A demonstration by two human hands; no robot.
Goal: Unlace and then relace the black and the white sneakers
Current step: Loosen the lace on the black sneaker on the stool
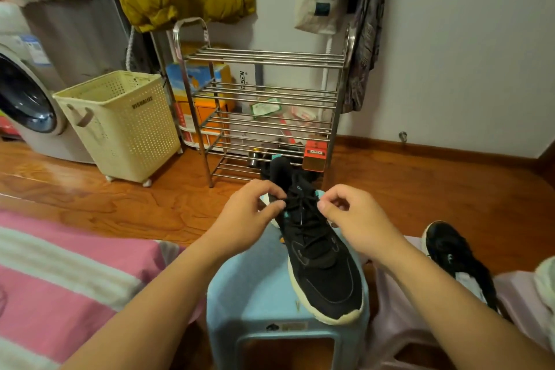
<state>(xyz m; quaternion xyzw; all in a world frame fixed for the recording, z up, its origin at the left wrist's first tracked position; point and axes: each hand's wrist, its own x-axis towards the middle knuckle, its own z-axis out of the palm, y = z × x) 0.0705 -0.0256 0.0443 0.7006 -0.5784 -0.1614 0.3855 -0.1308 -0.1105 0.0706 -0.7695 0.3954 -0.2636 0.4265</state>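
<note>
Left hand (250, 207) and right hand (350, 216) each pinch the lace (300, 204) at the sneaker (318, 252) collar, equally near. Sneaker lies on stool (255, 288), toe toward person, long axis running away.

Black sneaker (322, 267) on blue stool (255, 294), toe toward camera. Left hand (243, 213) and right hand (357, 219) pinch laces (303, 210) at tongue end, one hand per side. 2nd black sneaker (456, 258) right of right hand.
</note>
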